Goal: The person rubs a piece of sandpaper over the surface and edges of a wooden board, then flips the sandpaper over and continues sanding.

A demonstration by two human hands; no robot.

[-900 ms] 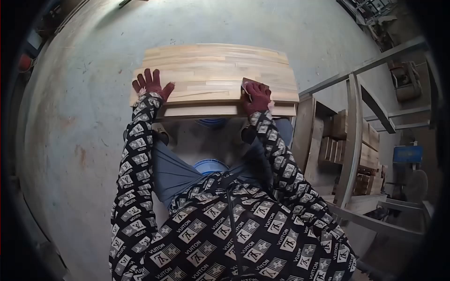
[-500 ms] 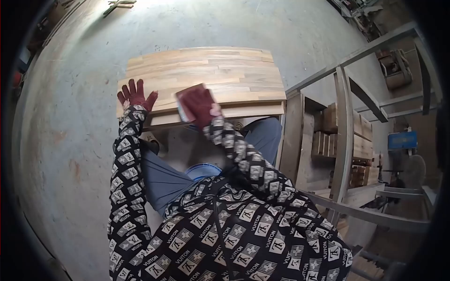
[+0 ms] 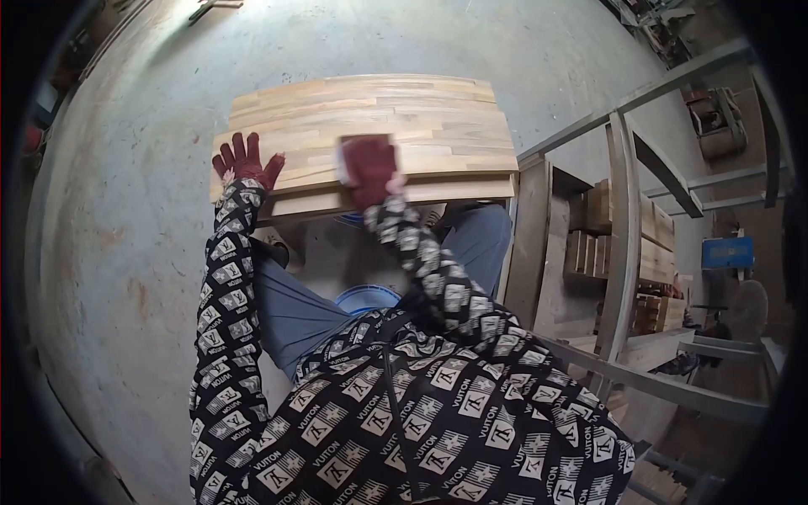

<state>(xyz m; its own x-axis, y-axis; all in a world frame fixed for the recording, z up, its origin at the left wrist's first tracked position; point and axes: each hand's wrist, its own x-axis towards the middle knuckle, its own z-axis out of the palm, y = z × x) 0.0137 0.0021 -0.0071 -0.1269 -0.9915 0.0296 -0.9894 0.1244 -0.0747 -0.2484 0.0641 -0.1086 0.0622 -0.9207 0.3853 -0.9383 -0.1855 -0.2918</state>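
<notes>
A pale wooden panel [image 3: 446,122], made up of many joined strips, lies flat in front of me. My left hand [image 3: 249,165], in a dark red glove, rests on its left end with the fingers spread. On the panel's near middle part is my right hand [image 3: 373,172], gloved alike and blurred by motion. It is closed over a flat brown rectangular piece that looks like sandpaper [image 3: 367,138]; the glove covers most of this piece, and its edges show at the top and left.
On the right stands a metal frame rack [image 3: 621,219] with stacked wood pieces [image 3: 659,240]. A blue box [image 3: 728,252] and a fan [image 3: 747,309] are farther right. Below me is a blue-rimmed round seat or bucket [image 3: 368,299]. Concrete floor [image 3: 126,194] stretches left.
My right hand has moved a little to the right and away from me across the panel, with the sandpaper turned straighter. The left hand stays spread at the panel's left end.
</notes>
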